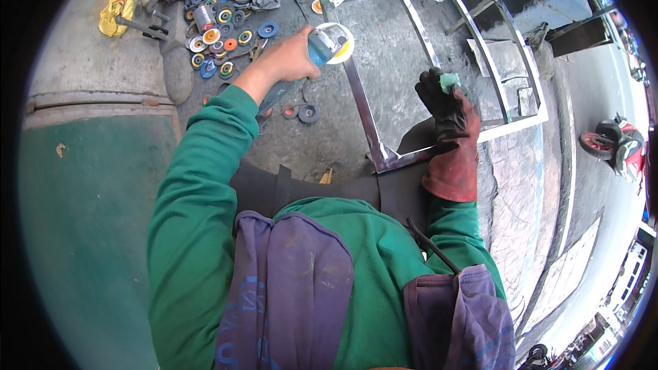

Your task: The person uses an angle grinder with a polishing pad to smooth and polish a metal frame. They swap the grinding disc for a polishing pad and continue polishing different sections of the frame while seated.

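The one bare left hand (293,53) holds an angle grinder (319,49), its fingers wrapped around the teal body; their far tips are hidden behind it. One pale disc (348,51) with a yellow face shows at the grinder's far end, over the left bar of a metal frame (362,106); whether disc and bar touch, I cannot tell.

The right hand (449,113) wears one dark and red glove over the frame's near bar, covering part of it. One small pale-green piece (449,82) shows at its fingers; what it is stays hard to make out, and I cannot tell whether the fingers pinch it.

The frame, flat and low over the grey floor (387,62), has four sides and two inner bars; four more bar pieces run on past its far side and are cut off by the upper edge.

At the far left lie well over twenty loose discs (226,15), too overlapped for a sure count, with one silver cylinder (203,17) among them. Two dark discs (308,114) lie nearer, left of the frame. One yellow cloth (118,14) hangs farther left. At the right stands one red motorbike (620,145), small and bent near the rim.
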Demonstrator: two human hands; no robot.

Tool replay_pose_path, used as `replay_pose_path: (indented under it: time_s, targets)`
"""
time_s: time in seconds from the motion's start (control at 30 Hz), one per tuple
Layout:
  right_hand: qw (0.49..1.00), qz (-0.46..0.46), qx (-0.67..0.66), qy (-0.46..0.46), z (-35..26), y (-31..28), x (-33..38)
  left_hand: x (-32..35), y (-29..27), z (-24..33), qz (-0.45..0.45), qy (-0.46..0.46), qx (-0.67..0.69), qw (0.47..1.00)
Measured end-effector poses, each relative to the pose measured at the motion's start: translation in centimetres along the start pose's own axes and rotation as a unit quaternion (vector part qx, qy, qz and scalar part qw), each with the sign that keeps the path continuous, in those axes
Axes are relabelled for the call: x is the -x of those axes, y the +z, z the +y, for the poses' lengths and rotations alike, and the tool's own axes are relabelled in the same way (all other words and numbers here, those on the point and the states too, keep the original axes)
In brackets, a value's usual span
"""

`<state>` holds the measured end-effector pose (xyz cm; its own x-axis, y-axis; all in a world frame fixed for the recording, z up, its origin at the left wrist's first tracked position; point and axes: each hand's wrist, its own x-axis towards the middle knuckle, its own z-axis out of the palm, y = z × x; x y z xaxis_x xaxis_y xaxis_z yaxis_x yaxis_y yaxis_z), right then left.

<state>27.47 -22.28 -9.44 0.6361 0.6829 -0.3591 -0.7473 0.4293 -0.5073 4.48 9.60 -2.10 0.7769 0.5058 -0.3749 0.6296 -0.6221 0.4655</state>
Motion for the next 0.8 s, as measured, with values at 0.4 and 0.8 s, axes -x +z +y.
replay_pose_path:
  time_s: [0.4, 0.8]
  targets:
    - [0.998, -0.045, -0.026, 0.023, 0.0, -0.8, -0.3, -0.8, -0.3, -1.0, -0.028, 0.012, 0.02, 0.999]
    - [0.997, -0.062, -0.016, 0.045, -0.2, -1.6, -0.9, -0.9, -1.1, -0.7, -0.008, -0.008, 0.012, 1.0]
